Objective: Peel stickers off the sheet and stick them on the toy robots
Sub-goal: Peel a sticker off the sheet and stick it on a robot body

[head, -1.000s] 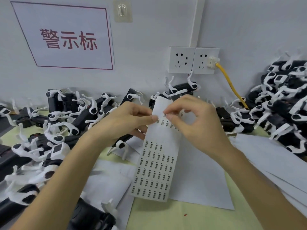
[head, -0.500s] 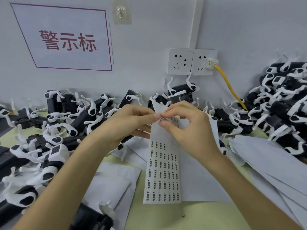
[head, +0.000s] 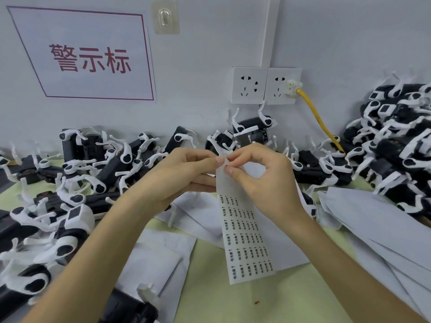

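Observation:
A long white sticker sheet (head: pixel 245 238) with rows of small black-printed labels hangs in front of me, its upper part blank. My left hand (head: pixel 177 180) pinches the sheet's top edge between thumb and fingers. My right hand (head: pixel 263 180) pinches at the same top edge with thumb and forefinger, right next to the left fingertips. Whether a sticker sits between the right fingertips I cannot tell. Several black-and-white toy robots (head: pixel 77 206) lie piled on the table to the left, and more toy robots (head: pixel 396 145) are heaped at the right.
Loose white backing sheets (head: pixel 377 229) lie on the green table (head: pixel 291 299) at right and under my hands. On the wall are a red-lettered sign (head: pixel 88 57), two sockets (head: pixel 249 85) and a yellow cable (head: pixel 319 120). More robots (head: pixel 251 129) lie along the wall.
The sheet has swung from a slant to hanging nearly straight down. Both hands have closed together at its top edge, and my view has dropped slightly.

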A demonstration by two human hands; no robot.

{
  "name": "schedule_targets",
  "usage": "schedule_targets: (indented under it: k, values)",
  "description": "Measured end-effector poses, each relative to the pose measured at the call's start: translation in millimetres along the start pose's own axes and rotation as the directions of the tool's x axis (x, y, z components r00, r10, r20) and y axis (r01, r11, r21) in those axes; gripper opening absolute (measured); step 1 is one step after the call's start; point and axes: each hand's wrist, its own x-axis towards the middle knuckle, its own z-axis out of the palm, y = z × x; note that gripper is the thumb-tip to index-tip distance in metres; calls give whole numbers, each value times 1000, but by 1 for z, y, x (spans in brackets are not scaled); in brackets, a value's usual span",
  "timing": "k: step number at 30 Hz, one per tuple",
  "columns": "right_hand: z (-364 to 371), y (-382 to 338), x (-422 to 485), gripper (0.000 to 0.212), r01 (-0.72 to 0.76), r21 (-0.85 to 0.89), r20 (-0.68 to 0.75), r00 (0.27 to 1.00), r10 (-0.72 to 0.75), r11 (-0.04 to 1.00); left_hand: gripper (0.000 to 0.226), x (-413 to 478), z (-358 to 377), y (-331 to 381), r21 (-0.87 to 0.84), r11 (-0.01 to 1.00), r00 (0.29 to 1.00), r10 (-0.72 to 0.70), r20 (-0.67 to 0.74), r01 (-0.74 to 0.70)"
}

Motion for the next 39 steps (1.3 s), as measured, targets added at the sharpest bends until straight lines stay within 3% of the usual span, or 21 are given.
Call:
schedule_targets:
  k: [5,9,12,15,19,24,34,39]
  values:
    - [-5,-1,2,10,-43,38,82,996,39,998,24,3,-2,-6,0,1000,999,-31,-25,31]
    - [-12,-6,8,8,-67,147,157,987,43,987,25,6,0,-15,144,982,992,-124,-17,125]
    - [-17,-7,11,14,-98,224,176,983,59,970,20,5,2,-16,375,912,985,-170,-16,164]
    - [-21,-6,12,24,-137,185,220,971,95,973,12,2,-5,-10,682,724,991,-18,-129,102]
    - [-21,-6,13,27,-170,119,243,960,138,978,14,-5,-13,6,556,825,985,162,-65,-98]
    - [-19,-11,11,26,-180,96,235,960,154,979,9,-5,1,11,575,787,963,268,6,-223]
    - [-19,-16,12,31,-163,81,197,970,144,983,9,-5,1,9,482,862,971,224,-85,-157]
    - [-19,-16,12,32,-168,93,196,969,147,981,23,-2,0,5,546,833,959,218,-180,-87]
